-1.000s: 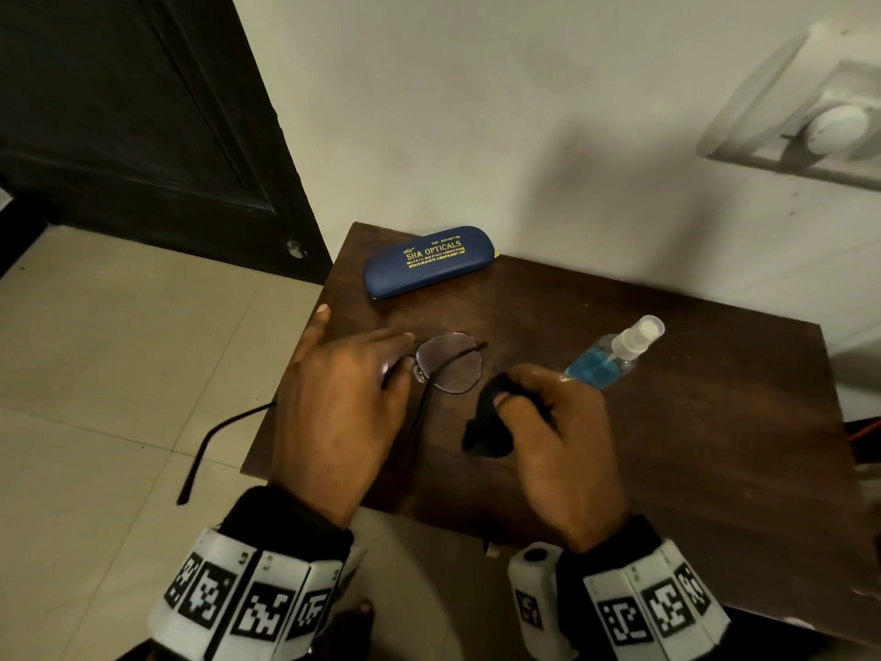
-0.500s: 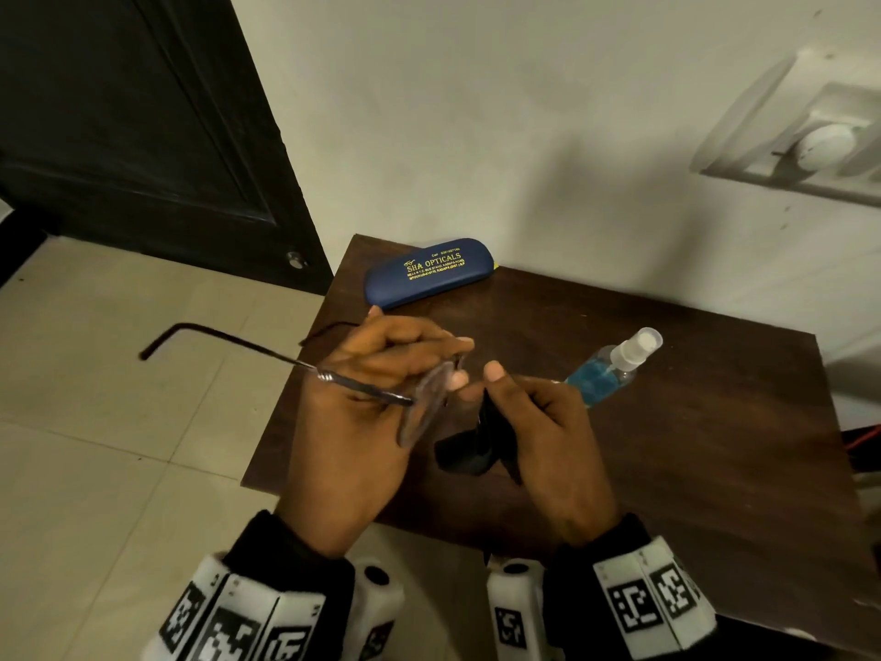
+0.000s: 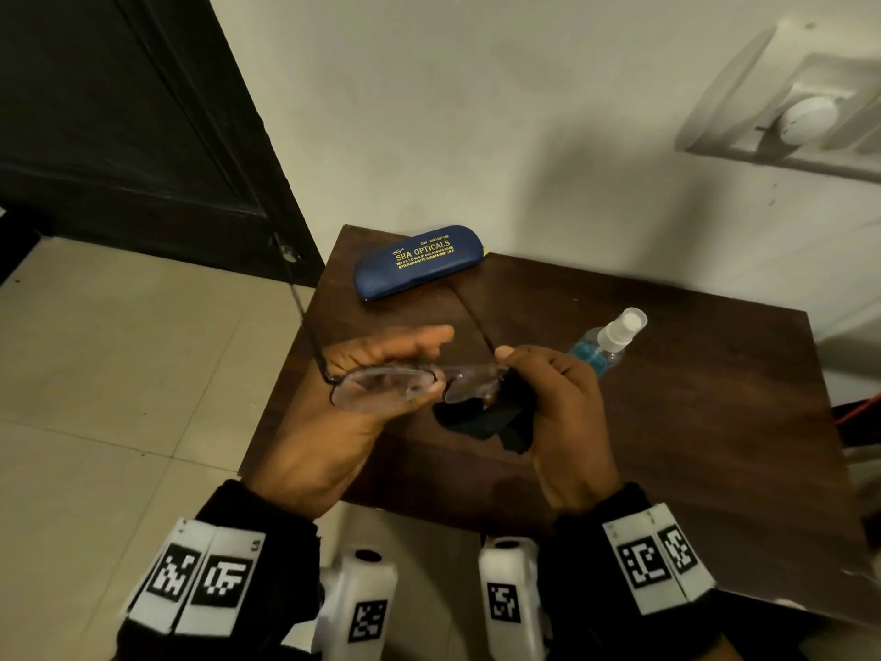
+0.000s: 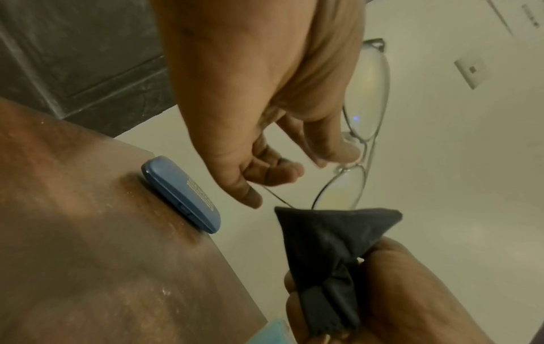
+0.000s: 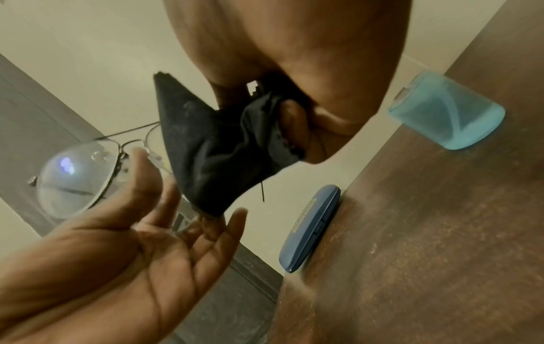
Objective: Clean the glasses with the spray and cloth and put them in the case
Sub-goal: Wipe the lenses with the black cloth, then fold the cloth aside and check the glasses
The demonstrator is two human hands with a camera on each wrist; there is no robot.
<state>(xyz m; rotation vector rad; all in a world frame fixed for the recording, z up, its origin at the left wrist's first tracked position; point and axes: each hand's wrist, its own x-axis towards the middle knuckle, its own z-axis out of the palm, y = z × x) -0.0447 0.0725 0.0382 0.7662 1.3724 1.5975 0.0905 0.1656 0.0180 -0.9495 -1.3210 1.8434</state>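
Note:
My left hand (image 3: pixel 431 362) holds the thin metal-framed glasses (image 3: pixel 381 384) above the table's near left part, thumb and fingers pinching them at the bridge. The lenses face me and the temples point away. My right hand (image 3: pixel 519 379) grips a bunched black cloth (image 3: pixel 486 417) against the right lens. The left wrist view shows the glasses (image 4: pixel 368 93) and the cloth (image 4: pixel 329 232) over that lens. In the right wrist view the cloth (image 5: pixel 206 144) hides part of the glasses (image 5: pixel 73 177). The shut blue case (image 3: pixel 419 260) lies at the table's far left. The spray bottle (image 3: pixel 605 341) of blue liquid lies on its side behind my right hand.
The small dark wooden table (image 3: pixel 667 422) stands against a pale wall. A dark door (image 3: pixel 119 126) and tiled floor (image 3: pixel 95 398) lie to its left. A white switch plate (image 3: pixel 801 116) is on the wall at upper right.
My left hand has turned the glasses from edge-on to lenses facing me, temples now pointing away. My right hand has brought the cloth up onto the right lens.

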